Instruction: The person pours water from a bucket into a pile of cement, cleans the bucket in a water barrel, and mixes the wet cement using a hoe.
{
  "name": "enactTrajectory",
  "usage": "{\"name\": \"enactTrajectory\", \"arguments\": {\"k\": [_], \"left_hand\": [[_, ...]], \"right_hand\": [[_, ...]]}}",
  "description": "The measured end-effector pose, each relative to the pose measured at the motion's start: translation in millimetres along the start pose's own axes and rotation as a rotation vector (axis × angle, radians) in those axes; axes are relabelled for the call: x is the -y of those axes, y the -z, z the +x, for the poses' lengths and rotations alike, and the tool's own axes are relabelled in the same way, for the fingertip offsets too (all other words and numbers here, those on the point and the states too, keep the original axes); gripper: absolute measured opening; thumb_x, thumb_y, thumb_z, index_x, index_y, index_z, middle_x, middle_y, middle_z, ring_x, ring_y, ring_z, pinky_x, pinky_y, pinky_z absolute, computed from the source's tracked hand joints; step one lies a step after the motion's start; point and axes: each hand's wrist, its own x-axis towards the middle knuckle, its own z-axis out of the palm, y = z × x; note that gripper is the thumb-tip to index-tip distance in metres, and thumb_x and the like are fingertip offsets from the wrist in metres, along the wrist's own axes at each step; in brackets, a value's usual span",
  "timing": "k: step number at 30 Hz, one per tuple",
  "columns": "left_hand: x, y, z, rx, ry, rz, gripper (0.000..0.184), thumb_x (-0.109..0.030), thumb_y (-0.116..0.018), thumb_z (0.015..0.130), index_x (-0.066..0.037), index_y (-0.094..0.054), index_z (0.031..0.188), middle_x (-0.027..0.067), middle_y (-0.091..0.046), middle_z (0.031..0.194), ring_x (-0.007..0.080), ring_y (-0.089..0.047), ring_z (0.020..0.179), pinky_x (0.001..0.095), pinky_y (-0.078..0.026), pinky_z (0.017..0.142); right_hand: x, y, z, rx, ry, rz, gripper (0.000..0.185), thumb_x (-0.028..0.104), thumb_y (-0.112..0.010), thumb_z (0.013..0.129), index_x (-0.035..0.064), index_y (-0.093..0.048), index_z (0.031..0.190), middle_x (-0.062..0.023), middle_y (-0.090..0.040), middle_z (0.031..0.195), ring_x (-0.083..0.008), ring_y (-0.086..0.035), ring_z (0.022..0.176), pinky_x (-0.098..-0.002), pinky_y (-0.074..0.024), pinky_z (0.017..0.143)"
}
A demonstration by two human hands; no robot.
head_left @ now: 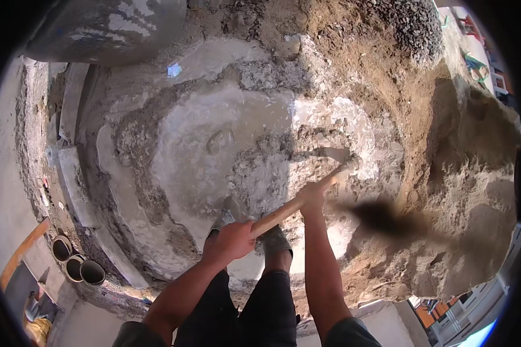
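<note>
Both of my hands grip the wooden handle [281, 215] of a hoe. My left hand [233, 240] is closed round its near end, in front of my legs. Farther up the shaft, my right hand [311, 198] is wrapped round it, closer to the blade. The hoe's blade [337, 154] is down at the wet grey concrete mix [200, 139], on the sunlit right side, and its lower edge is hard to make out. My boots [276, 243] stand at the near edge of the mix.
A sand heap [474, 196] rises on the right, with dark gravel [408, 26] behind it. A large grey drum [116, 29] is at the back left. Three buckets [92, 272] stand at the left, near another person [37, 321]. A dark blur [388, 220] hides some sand.
</note>
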Motion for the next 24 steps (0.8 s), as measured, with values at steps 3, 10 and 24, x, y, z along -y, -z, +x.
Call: {"name": "enactTrajectory", "arguments": {"k": [3, 10, 24], "left_hand": [[38.4, -4.3, -89.3, -0.059, 0.150, 0.020, 0.030, -0.025, -0.070, 0.077, -0.008, -0.061, 0.098, 0.0189, -0.068, 0.083, 0.0401, -0.067, 0.080, 0.0521, -0.053, 0.071], [50.4, 26.8, -207.8, -0.106, 0.213, 0.314, 0.030, -0.038, -0.070, 0.077, -0.013, -0.067, 0.095, 0.0123, -0.069, 0.078, 0.0376, -0.068, 0.074, 0.0495, -0.055, 0.069], [42.3, -122.0, -345.2, -0.625, 0.581, -0.371, 0.038, -0.046, -0.061, 0.088, -0.015, -0.071, 0.106, 0.0136, -0.072, 0.094, 0.0331, -0.068, 0.093, 0.0438, -0.053, 0.082]], "right_hand": [[-71.5, -22.8, -56.1, -0.029, -0.393, 0.125, 0.009, 0.007, -0.059, 0.084, 0.0061, -0.050, 0.082, -0.0046, -0.048, 0.070, -0.0193, -0.049, 0.063, -0.0362, -0.0478, 0.059], [-122.3, -12.2, -167.9, 0.034, -0.455, 0.381, 0.009, 0.008, -0.055, 0.085, 0.0084, -0.048, 0.080, -0.0029, -0.045, 0.070, -0.0184, -0.047, 0.064, -0.0353, -0.0477, 0.062], [241.1, 417.3, 7.1, -0.075, 0.456, -1.932, 0.015, 0.013, -0.073, 0.075, 0.0002, -0.068, 0.070, -0.0128, -0.062, 0.059, -0.0240, -0.062, 0.049, -0.0402, -0.0481, 0.043]]}}
